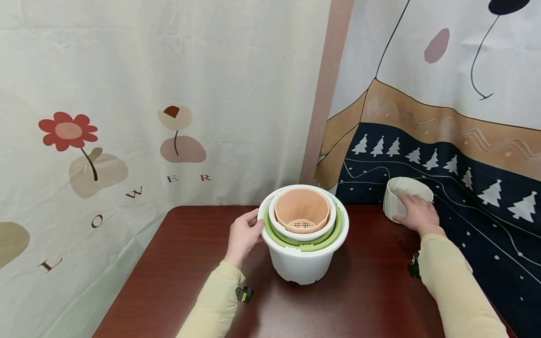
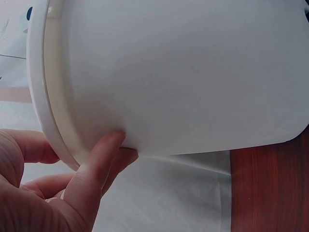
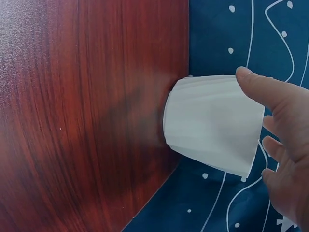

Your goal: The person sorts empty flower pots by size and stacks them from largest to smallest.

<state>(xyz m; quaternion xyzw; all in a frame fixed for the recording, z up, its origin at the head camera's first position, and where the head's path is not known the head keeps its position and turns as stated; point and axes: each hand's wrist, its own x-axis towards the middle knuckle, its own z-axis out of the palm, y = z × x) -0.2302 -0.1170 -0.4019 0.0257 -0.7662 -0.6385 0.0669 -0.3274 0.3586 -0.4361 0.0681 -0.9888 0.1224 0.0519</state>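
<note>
A large white flowerpot [image 1: 301,263] stands upright on the table, with a green pot [image 1: 340,225], a smaller white pot [image 1: 275,223] and an orange pot [image 1: 302,206] nested inside it. My left hand [image 1: 245,234] grips the large pot's rim at its left side; in the left wrist view, fingers [image 2: 99,159] press the outer wall just below the rim. Toward the back right, my right hand [image 1: 418,213] is at the rim of a separate small white pot [image 1: 390,202]. Its thumb [image 3: 258,87] lies along that pot's outside, with the other fingers curled at the mouth.
The dark red wooden table [image 1: 203,263] ends at a light curtain [image 1: 236,94] behind and on the left. A navy cloth with white trees [image 1: 486,225] hangs along the right edge, close behind the separate pot.
</note>
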